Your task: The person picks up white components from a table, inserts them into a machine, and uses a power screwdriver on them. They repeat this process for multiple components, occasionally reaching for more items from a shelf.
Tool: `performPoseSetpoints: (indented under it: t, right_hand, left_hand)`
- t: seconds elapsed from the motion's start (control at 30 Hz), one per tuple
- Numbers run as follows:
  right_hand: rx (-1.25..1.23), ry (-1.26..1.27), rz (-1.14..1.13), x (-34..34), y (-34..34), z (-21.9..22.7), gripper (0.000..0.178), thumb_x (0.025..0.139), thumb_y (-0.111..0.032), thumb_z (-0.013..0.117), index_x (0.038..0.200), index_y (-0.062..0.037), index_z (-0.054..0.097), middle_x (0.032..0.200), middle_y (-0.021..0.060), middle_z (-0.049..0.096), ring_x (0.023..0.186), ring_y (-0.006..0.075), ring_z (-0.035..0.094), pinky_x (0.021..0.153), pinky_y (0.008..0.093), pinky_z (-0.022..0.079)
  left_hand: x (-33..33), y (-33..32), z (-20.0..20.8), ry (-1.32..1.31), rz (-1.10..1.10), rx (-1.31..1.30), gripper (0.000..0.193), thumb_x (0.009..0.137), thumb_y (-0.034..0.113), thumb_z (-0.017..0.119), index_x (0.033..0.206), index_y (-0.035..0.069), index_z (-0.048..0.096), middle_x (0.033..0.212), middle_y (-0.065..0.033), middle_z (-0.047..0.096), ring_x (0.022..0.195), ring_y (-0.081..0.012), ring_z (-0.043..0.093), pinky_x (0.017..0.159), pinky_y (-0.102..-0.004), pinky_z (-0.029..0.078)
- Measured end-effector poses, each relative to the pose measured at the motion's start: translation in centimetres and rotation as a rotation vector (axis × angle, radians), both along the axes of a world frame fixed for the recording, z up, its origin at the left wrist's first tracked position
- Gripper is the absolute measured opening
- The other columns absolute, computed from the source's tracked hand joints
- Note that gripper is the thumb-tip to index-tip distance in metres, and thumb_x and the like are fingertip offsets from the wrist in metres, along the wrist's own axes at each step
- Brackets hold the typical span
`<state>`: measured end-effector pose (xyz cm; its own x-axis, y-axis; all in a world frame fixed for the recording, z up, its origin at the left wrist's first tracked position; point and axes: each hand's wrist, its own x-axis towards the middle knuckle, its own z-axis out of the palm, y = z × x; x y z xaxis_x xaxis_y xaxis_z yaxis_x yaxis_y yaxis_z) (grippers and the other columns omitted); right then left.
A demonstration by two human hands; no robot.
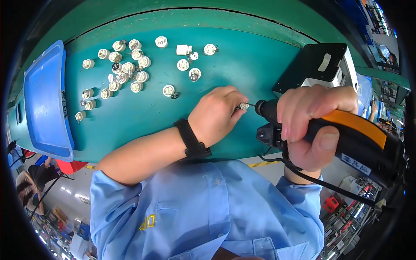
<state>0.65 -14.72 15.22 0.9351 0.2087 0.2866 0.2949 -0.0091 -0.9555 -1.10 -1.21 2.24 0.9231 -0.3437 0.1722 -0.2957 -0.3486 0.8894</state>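
My right hand (314, 115) is wrapped round a black and orange electric screwdriver (351, 134), held sideways with its bit pointing left. The bit reaches the small part (244, 105) pinched in the fingertips of my left hand (219, 112). That part shows a pale, metallic end; the rest is hidden by my fingers. A black band is round my left wrist. Several white round ceramic-looking lamp sockets (137, 86) with metal fittings lie on the green mat (173, 125), beyond and left of my left hand. The nearest single socket (168, 90) has a dark metal piece beside it.
A blue plastic tray (48, 104) sits at the left end of the bench. A black and white box-shaped device (316, 65) stands at the right, just beyond the screwdriver. The screwdriver's black cable (329, 186) runs below my right hand. Other people are in the background.
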Motion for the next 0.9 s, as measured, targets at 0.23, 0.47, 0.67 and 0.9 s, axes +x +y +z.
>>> performPoseSetpoints:
  t: [0.23,0.47,0.67,0.9]
  right_hand:
    - [-0.026,-0.072,-0.034,-0.4,-1.2,0.1,0.044,0.089,-0.047,0.061,0.101,-0.0073,0.043,0.054,-0.0031,0.044,0.044,0.0100,0.045,0.047,0.0260,0.037]
    - [0.290,-0.419,-0.172,-3.5,-11.3,4.5,0.045,0.094,-0.047,0.051,0.113,-0.0065,0.049,0.062,-0.0001,0.049,0.048,0.0114,0.045,0.052,0.0263,0.038]
    - [0.208,-0.384,-0.261,-3.2,-12.7,2.9,0.042,0.096,-0.045,0.047,0.109,-0.0047,0.049,0.058,0.0008,0.045,0.047,0.0110,0.043,0.050,0.0273,0.036]
    - [0.218,-0.283,-0.193,-2.2,-12.7,2.4,0.037,0.096,-0.040,0.049,0.104,-0.0032,0.047,0.056,0.0010,0.044,0.047,0.0110,0.042,0.051,0.0273,0.037]
  left_hand:
    - [0.0,-0.1,0.3,-0.004,0.004,-0.016,0.015,0.076,0.002,0.067,0.090,0.001,0.064,0.086,-0.0127,0.062,0.079,-0.0320,0.061,0.071,-0.0398,0.050]
    - [-0.3,-0.3,1.1,-0.054,-0.052,0.027,0.022,0.077,-0.003,0.065,0.099,0.000,0.064,0.093,-0.0137,0.062,0.080,-0.0319,0.062,0.069,-0.0382,0.052]
    - [-0.5,-0.2,2.0,-0.115,-0.074,0.176,0.032,0.077,-0.007,0.061,0.109,-0.002,0.062,0.102,-0.0144,0.059,0.079,-0.0307,0.062,0.067,-0.0371,0.053]
    - [-0.5,-1.0,3.0,-0.131,-0.061,0.236,0.035,0.077,-0.007,0.063,0.111,0.000,0.062,0.102,-0.0137,0.059,0.080,-0.0282,0.063,0.069,-0.0340,0.053]
